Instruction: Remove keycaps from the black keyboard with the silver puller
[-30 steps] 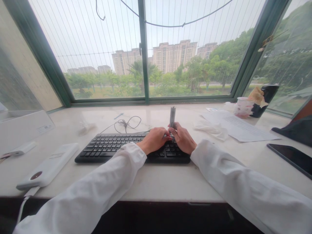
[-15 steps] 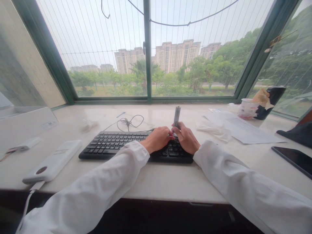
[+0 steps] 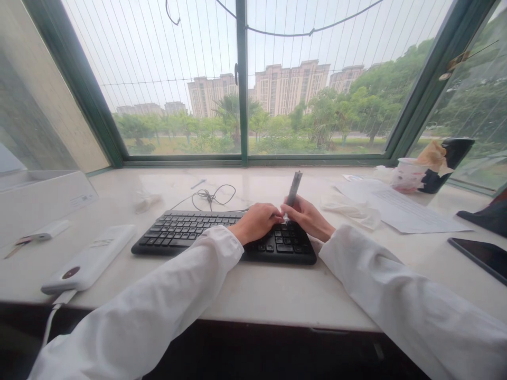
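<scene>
My right hand (image 3: 307,216) is closed around a dark grey, stick-shaped tool (image 3: 293,190). The tool's top end points up and leans to the right; its lower end is hidden by my fingers. Beside it, my left hand (image 3: 259,221) has its fingers drawn together, with the tips close to my right fingertips. Whatever those left fingers hold, if anything, is too small to make out. Both hands are over the right part of a black keyboard (image 3: 174,232), whose keys under the left hand are covered. A thin black cable (image 3: 209,198) lies coiled behind the keyboard.
To the left are a white power bank (image 3: 93,258) with a cable and an open white box (image 3: 47,195). On the right lie crumpled tissue (image 3: 352,208), printed paper (image 3: 420,214), a phone (image 3: 481,256) and a paper cup (image 3: 410,174). A window stands behind.
The grey tool has tilted from nearly upright towards the right, and my right hand has turned and shifted slightly right with it. My left hand stays close to the same keys.
</scene>
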A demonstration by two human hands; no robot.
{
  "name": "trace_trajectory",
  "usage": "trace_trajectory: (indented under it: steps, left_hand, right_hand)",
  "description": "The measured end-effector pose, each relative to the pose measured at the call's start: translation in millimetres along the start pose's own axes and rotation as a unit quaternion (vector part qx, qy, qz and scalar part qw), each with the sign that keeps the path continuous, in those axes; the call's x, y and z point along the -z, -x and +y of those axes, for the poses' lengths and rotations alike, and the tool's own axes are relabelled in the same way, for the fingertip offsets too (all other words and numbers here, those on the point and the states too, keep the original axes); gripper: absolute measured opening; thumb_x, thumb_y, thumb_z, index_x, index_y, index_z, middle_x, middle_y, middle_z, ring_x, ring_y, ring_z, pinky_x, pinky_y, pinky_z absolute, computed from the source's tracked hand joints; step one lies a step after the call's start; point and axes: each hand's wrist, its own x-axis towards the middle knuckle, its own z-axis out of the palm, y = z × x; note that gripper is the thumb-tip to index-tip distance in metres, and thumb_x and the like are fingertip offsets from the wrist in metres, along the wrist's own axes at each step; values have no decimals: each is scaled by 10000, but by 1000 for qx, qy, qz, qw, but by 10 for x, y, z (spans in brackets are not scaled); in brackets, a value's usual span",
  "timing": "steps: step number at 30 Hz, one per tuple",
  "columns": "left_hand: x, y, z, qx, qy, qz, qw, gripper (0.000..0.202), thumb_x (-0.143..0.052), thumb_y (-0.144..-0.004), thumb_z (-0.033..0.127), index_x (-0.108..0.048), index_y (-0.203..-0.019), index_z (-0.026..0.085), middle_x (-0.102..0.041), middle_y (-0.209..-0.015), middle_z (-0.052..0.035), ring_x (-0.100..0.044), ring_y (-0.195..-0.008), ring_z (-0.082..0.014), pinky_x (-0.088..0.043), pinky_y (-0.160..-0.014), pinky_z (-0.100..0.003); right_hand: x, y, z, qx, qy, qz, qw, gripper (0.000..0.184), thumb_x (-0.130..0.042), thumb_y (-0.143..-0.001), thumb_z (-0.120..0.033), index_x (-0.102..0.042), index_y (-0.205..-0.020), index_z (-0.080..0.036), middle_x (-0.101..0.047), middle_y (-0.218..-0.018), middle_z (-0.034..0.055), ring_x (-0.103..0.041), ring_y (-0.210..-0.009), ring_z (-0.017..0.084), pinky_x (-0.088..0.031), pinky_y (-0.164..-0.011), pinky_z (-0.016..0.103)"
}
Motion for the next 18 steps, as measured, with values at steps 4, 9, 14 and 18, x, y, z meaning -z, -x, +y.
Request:
trace_trajectory:
  steps: [4, 9, 14, 18]
  left_hand:
    - [0, -2, -29, 4, 9, 5, 1000, 172, -582, -890, 181, -754, -896, 178, -754, -950, -41, -683, -892, -186, -490, -825, -270]
    - [-14, 5, -43, 2, 14, 17, 1000, 190, -579, -879, 199, -759, -941, 206, -758, -987, -29, -690, -928, -195, -499, -857, -289]
    - [-11, 20, -35, -2, 27, 23, 999, 239, -551, -878, 204, -747, -1012, 238, -761, -976, -1, -692, -929, -188, -509, -871, -288]
    - [-24, 26, -24, 8, 25, 30, 999, 250, -541, -868, 190, -744, -1003, 241, -760, -946, 2, -688, -900, -188, -520, -832, -288]
  right_hand:
    - [17, 3, -14, 2, -4, -27, 1000, 379, -592, -838, -556, -543, -900, -186, -633, -814, 19, -579, -744, 168, -450, -697, 295]
    - [25, 22, -18, 12, 90, -9, 996, 406, -543, -869, -584, -604, -904, -184, -660, -799, 29, -580, -731, 178, -446, -683, 299]
    - [11, 26, -19, 16, 122, -6, 992, 423, -495, -898, -583, -619, -879, -179, -685, -807, 37, -584, -732, 179, -439, -664, 292]
    - [-4, 19, 4, 25, 149, -2, 989, 380, -495, -910, -551, -605, -907, -187, -688, -814, 38, -599, -745, 189, -447, -691, 303]
